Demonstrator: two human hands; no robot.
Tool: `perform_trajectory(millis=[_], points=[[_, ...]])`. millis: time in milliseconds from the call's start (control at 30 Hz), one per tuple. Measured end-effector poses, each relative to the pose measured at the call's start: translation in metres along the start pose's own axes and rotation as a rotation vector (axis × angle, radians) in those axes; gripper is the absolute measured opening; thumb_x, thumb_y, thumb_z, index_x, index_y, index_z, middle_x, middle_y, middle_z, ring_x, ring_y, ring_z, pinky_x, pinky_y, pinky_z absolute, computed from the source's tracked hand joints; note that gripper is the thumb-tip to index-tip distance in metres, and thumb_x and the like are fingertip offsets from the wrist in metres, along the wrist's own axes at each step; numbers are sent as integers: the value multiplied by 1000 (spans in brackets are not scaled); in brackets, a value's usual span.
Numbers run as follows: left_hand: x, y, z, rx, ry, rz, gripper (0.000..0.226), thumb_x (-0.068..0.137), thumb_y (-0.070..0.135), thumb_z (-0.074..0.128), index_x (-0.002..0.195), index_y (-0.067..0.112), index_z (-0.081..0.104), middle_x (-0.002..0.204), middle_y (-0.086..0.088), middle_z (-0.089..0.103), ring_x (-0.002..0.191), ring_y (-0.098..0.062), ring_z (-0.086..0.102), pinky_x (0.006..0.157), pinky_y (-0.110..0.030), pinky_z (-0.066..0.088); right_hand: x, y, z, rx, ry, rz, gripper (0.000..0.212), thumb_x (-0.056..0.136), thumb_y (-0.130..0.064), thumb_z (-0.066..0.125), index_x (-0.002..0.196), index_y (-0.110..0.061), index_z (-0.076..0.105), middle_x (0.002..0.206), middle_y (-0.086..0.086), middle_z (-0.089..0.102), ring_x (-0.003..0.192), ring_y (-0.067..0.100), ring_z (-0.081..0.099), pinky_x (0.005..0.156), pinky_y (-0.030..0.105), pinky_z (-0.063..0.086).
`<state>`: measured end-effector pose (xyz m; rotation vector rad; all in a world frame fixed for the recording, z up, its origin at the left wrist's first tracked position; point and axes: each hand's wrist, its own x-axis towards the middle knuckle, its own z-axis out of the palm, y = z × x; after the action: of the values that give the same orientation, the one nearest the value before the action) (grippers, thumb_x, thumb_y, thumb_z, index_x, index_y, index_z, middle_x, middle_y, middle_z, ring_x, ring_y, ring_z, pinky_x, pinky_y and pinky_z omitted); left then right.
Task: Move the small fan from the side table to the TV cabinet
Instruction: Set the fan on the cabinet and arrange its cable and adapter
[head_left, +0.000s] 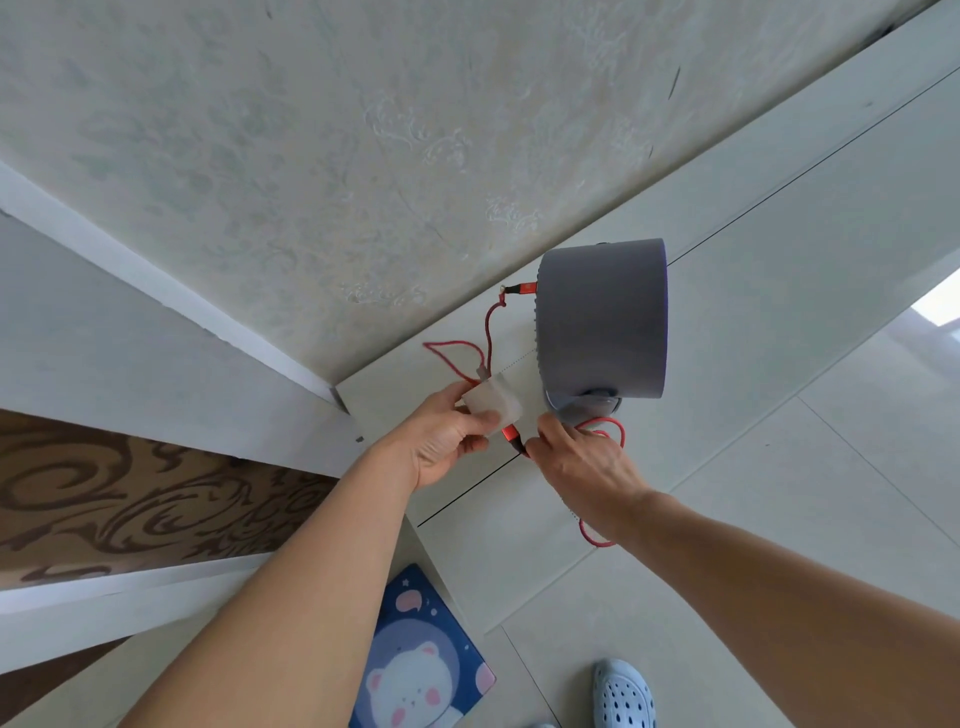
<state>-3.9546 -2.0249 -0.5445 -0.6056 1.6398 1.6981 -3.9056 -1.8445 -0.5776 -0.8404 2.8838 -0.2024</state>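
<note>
Head view, looking steeply down along both bare forearms. Hard to make out: the front face of the small grey drum-shaped fan (602, 322) is turned away, so only its smooth side wall and part of its foot show. The right hand (582, 467) covers part of the thin red braided cable (488, 332); the cable's loop drops behind that wrist and reappears below it. The right fingertips are turned under, so their exact hold is partly hidden. A pale blue perforated clog (623, 693) is cut off at the bottom edge.

The left hand (447, 441) grips a small white translucent plug block (491, 408), thumb on its lower face, fingers curled behind. The right hand pinches the red cable connector (511, 436) just beside that block, between the two hands.

The fan stands on the pale cabinet top (779, 291), just beyond the right hand's fingertips and to the upper right of the left hand, close but not touched. The cable's far end plugs into the fan's rear side.

Below the left forearm lies a dark blue mat with a white bear print (421, 660).
</note>
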Motion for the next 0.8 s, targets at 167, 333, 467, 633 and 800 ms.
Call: perform_trajectory(millis=[167, 333, 467, 633, 800], points=[[10, -2, 7, 240, 149, 59, 56, 88, -4, 63, 140, 7, 46, 102, -12, 60, 78, -19, 58, 86, -33, 53, -4, -4, 6, 45, -81, 69, 29, 77, 10, 61, 105, 0, 59, 98, 15, 52, 69, 27, 57, 51, 37, 49], [11, -5, 18, 246, 386, 77, 54, 84, 3, 70, 130, 10, 44, 103, -8, 61, 88, -24, 65, 78, -28, 50, -4, -9, 2, 24, -116, 108, 53, 63, 2, 80, 113, -1, 61, 89, 11, 56, 64, 21, 57, 51, 30, 49], [6, -7, 28, 247, 427, 113, 58, 85, 3, 68, 137, 12, 42, 115, -5, 62, 98, -18, 58, 81, -25, 40, -4, -16, -3, 89, -103, 179, 55, 78, 3, 66, 130, -1, 46, 110, 13, 52, 91, 25, 60, 70, 33, 53], [5, -9, 28, 427, 391, 116, 66, 88, 1, 62, 146, 21, 38, 138, -8, 48, 117, -22, 55, 94, -31, 43, -2, -18, -5, 156, -89, 282, 56, 83, 6, 50, 136, -4, 36, 128, 15, 42, 110, 28, 51, 83, 35, 50], [-6, -12, 28, 363, 322, 97, 72, 85, 2, 65, 148, 22, 35, 146, -6, 43, 125, -26, 54, 107, -43, 43, -2, -21, -11, 190, -134, 343, 56, 78, 7, 57, 130, -5, 42, 128, 14, 40, 99, 29, 55, 70, 35, 48]])
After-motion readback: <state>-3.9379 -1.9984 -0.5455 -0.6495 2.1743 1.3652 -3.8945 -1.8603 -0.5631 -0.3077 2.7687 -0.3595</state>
